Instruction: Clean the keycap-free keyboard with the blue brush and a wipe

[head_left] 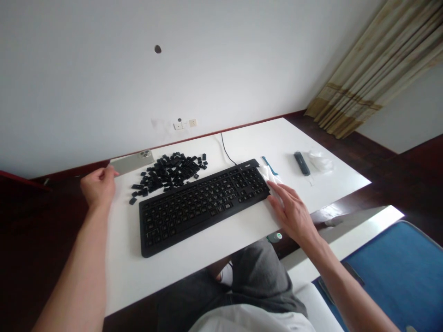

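Observation:
A black keyboard [204,210] lies slanted on the white table, its keycaps off and the switch housings bare. Several loose black keycaps [173,170] are heaped behind it. My left hand [100,184] is closed, pinching the near left end of a grey smartphone [129,161] whose camera end points toward the keycaps. At the keyboard's right end, my right hand [289,210] has its fingers on a white tissue [266,172], which touches the edge of the number pad. The thumb of that hand lies low beside the keyboard, and part of the tissue is hidden under the fingers.
A blue-green plastic tool [269,165] lies behind the tissue. Farther right are a black brush-like object [302,163] and a crumpled clear plastic bag [321,162]. The keyboard cable [226,150] runs over the back edge. A blue-topped chair or case [394,276] stands at lower right.

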`<state>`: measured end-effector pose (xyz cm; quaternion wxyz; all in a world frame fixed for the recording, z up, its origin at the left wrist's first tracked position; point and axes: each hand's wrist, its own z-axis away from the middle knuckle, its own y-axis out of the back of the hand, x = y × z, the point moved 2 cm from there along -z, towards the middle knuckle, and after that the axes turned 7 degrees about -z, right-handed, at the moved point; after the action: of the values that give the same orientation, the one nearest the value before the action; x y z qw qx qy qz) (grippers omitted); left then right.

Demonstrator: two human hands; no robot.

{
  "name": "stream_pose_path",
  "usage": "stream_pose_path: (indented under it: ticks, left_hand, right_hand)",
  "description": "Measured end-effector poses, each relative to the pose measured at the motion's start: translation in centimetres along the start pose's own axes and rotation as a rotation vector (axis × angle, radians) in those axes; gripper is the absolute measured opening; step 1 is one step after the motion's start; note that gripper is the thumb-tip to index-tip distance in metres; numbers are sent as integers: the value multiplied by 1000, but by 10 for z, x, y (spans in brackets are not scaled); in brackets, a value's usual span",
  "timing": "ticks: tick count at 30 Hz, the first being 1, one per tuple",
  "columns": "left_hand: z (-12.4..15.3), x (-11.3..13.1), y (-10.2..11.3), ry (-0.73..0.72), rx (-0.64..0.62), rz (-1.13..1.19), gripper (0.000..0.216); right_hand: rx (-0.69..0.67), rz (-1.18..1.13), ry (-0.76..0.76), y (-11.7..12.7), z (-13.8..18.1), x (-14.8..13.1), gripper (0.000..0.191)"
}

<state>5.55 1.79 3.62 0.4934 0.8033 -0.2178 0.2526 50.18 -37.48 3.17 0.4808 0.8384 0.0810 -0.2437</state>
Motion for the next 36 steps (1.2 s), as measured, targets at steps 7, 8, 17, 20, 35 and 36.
stream_pose_path:
  ticks: [7,8,17,20,35,36]
  left_hand:
    - [-1,-1,-2,-1,-2,-4,34]
    - [-2,-3,-3,2,-3,-6,34]
    - [-4,-7,-3,-32,33,7,32]
    - [-3,-4,-3,-26,13,6,33]
    - [-3,1,-2,-47,-8,-6,31]
    - [-2,1,-2,-38,-8,-1,31]
  right_hand:
    - [76,44,-29,1,3,-1,48]
    - [63,42,-20,0,3,-2,50]
    - [11,-2,-21,0,2,-11,50]
    - [-29,13,-16,6,4,-10,53]
    - [-63,28,27,9,-16,-15,54]
    - [-78,23,14,10,-16,-15,54]
